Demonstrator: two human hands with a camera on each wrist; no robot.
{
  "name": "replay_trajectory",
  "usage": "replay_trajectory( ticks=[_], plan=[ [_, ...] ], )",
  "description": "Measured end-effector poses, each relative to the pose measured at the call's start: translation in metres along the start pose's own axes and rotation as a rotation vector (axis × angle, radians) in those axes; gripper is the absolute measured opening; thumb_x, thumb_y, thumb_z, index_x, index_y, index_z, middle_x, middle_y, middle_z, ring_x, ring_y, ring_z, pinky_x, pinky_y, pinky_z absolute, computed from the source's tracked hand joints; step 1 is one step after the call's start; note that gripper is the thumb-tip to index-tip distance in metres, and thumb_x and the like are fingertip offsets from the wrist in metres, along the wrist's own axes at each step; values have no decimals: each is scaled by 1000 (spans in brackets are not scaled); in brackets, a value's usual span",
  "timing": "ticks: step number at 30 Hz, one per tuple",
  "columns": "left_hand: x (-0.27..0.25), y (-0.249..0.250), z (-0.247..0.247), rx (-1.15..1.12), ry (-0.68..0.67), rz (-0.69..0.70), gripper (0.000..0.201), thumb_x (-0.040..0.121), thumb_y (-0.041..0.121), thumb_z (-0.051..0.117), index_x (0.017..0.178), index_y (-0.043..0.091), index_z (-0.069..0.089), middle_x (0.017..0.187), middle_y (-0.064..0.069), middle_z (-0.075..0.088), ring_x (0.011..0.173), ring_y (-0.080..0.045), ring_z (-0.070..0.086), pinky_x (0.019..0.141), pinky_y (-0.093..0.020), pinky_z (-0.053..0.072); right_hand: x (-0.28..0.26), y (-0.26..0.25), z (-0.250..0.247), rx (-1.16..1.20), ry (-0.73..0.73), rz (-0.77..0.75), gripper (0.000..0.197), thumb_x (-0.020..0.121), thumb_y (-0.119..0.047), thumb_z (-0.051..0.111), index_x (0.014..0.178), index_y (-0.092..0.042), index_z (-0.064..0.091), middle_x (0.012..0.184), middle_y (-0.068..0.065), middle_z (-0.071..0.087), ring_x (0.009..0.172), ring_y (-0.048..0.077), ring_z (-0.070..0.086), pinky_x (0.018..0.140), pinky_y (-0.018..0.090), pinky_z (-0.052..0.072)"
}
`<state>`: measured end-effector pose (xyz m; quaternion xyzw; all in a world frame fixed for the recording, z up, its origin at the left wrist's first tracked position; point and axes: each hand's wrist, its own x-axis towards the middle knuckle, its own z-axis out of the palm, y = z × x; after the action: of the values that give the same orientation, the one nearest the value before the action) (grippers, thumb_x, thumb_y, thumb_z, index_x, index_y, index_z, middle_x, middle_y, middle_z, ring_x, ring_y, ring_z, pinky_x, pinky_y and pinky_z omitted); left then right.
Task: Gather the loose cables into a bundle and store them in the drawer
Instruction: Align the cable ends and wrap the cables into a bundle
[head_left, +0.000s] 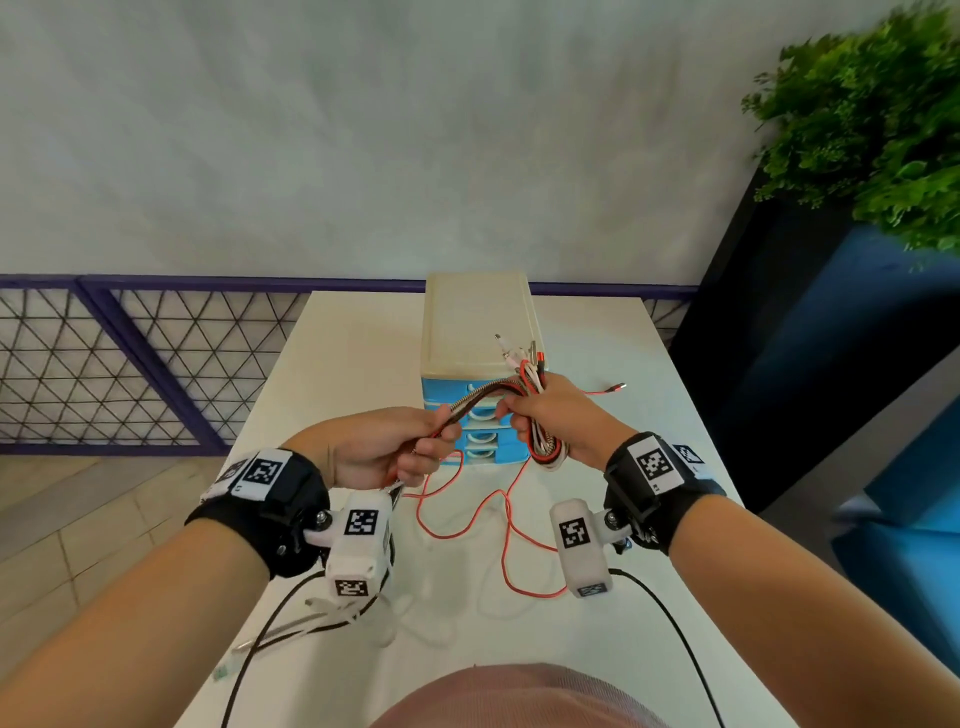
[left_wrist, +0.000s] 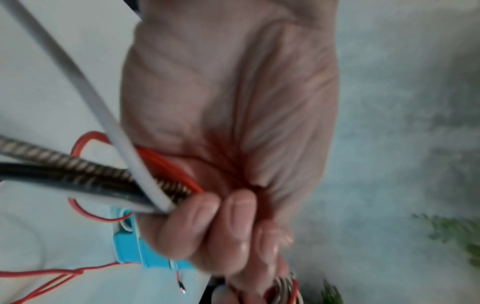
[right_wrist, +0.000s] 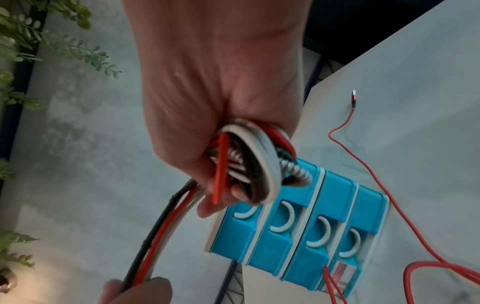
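My right hand grips a coiled bundle of cables, red, white, black and braided, with several plug ends sticking up above the fist. The same coil shows under my curled right fingers in the right wrist view. My left hand holds the run of cables that stretches between the two hands; its fingers curl round the strands. Both hands hover in front of a small drawer unit with blue drawers, all closed.
Loose red cable and white cable trail over the white table; one red plug lies right of the unit. A mesh railing stands at left, a green plant and dark blue furniture at right.
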<state>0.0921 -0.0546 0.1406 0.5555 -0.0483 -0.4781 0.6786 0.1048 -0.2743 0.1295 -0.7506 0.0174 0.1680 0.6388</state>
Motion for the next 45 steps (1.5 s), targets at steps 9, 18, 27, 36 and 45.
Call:
replay_trajectory(
  ticks=[9,18,27,36,45],
  plan=[
    [15,7,58,447,360,219,28,102,33,30,84,16,44,61,5,38,44,-8,28,41,-16,26,-5,-5,7,412,-94,91,39,98,-47,43,96,-12,60,80,5,57,64,14,52,60,24,44],
    [33,9,98,1172,661,305,29,101,28,34,106,5,50,90,-8,55,76,-19,50,66,-30,36,-14,-13,14,416,-82,118,65,71,-69,54,106,-15,64,84,3,65,71,16,65,63,28,51],
    [32,6,76,1321,625,158,23,99,28,32,89,15,48,68,1,47,66,-19,49,60,-31,37,-11,-15,11,294,-13,4,18,89,-27,66,90,-12,57,76,4,56,65,14,59,60,25,51],
    [25,15,78,1189,526,174,26,98,31,37,73,25,45,63,3,47,61,-16,46,54,-27,33,-9,-10,10,233,27,-4,28,87,-31,68,102,-10,59,90,10,61,87,23,63,82,37,53],
    [25,4,106,1673,780,139,21,96,19,42,114,13,52,88,0,54,87,-23,58,58,-27,29,-13,-11,20,269,18,6,27,83,-36,73,82,-13,59,64,-3,59,58,9,61,58,25,51]
  ],
)
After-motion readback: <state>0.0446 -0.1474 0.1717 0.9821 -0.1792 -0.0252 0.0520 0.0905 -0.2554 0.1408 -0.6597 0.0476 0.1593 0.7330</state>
